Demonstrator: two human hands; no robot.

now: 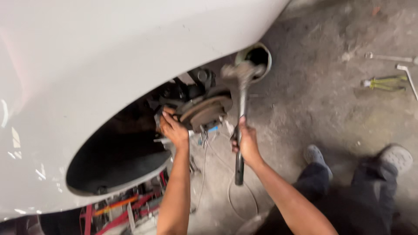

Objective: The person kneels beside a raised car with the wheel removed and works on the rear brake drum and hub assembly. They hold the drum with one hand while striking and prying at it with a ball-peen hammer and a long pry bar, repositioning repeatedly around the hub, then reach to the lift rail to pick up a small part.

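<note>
Wheel was already off; brake disc [204, 112] remained mounted. Left hand [173, 129] was clasped around the hub edge, right hand [246, 143] closed around a raised hammer [240, 104].

Rusty, dull metal disc [207, 114] by the left hand [174, 130]; dark matt metal hammer [241, 109] in the right hand [247, 143]; glossy white painted fender [109, 56] above; rough, stained concrete floor [322, 104] beyond.

floor [313, 100] — stained grey concrete | bowl [257, 58] left of tools | wrenches [392, 58], yellow-green tool [385, 82] — far right | cable [230, 196] below bowl | shoes [394, 157] lower right of bowl | red jack [119, 213] far lower left
</note>
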